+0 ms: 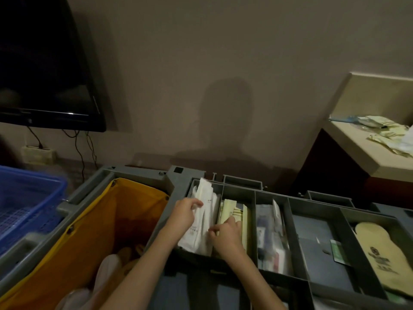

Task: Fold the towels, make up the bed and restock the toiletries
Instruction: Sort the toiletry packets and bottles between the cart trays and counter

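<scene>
White toiletry packets (202, 222) stand packed on edge in the leftmost compartment of a grey divided tray (254, 217) on top of a housekeeping cart (138, 175); they are flat, sealed sachets with small dark print, the rearmost one rising above the compartment wall. In the next compartment to the right sit pale yellow packets (234, 217), then a compartment of clear-wrapped items (269, 233) whose contents are too blurred to make out. Farther right, a wider compartment holds a small green-and-white packet (338, 251), and the end compartment holds cream slippers (380, 253) with a dark printed crest.

The left hand (184, 214) reaches in from below, its fingers curled around the upper part of the white packets. The right hand (225, 231) lies just beside it, thumb and forefinger pinching the lower edge of the same bundle, its knuckles over the yellow packets. Both forearms are bare.

Left of the tray hangs a yellow cloth bag (107, 220) in the cart's frame, with pale fabric (105, 271) bunched inside. A blue plastic basket (24, 204) stands at far left. A dark television (44, 63) is mounted on the wall above, and a counter (357, 151) at right carries scattered yellow packets (384, 133).
</scene>
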A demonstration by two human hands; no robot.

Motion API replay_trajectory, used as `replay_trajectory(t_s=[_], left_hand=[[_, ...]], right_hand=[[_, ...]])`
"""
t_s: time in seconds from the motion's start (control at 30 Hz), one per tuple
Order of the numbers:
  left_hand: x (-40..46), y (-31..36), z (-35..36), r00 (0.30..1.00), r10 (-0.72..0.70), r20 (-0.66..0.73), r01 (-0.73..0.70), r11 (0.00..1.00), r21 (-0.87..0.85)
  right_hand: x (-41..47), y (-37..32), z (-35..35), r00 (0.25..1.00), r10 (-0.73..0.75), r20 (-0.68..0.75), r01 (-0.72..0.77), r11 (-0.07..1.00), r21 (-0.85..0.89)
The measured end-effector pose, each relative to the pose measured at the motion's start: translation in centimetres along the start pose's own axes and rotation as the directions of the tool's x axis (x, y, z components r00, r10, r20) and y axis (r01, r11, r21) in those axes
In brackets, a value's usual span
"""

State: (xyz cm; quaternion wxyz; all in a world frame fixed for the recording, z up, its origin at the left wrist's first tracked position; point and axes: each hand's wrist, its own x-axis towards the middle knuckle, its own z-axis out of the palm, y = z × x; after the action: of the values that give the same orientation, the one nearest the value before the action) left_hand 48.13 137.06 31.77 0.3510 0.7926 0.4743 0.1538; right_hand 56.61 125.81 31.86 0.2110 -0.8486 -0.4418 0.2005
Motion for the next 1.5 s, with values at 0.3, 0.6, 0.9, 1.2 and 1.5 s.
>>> replay_trajectory(t_s=[0.3,0.6,0.9,1.2,1.5], left_hand=[[-0.6,-1.0,3.3,0.994,0.099,-0.038,-0.092,0.985,0.146],[-7.8,7.7,8.7,0.963,0.253,-0.091,-0.23,0.951,0.209],[-22.7,28.1,29.3,0.812,0.572,0.12,-0.58,0.813,0.052],[-41.7,44.8,47.3,0.556,0.772,0.308,-0.776,0.615,-0.138],[-40.9,45.7,50.5,0.621,0.719,0.312,-0.759,0.65,0.013]], right_hand=[[-1.7,4.0,-0.7,0.966,-0.205,0.155,0.192,0.977,0.098],[-7.8,11.7,-6.8,0.925,-0.341,-0.17,0.32,0.937,-0.137],[-27.8,35.7,-18.9,0.902,0.045,-0.429,-0.145,0.968,-0.205],[-51.1,52.8,-25.6,0.675,0.463,-0.574,-0.539,0.841,0.045],[-47.2,61.3,-31.0,0.756,0.396,-0.521,-0.417,0.905,0.083]])
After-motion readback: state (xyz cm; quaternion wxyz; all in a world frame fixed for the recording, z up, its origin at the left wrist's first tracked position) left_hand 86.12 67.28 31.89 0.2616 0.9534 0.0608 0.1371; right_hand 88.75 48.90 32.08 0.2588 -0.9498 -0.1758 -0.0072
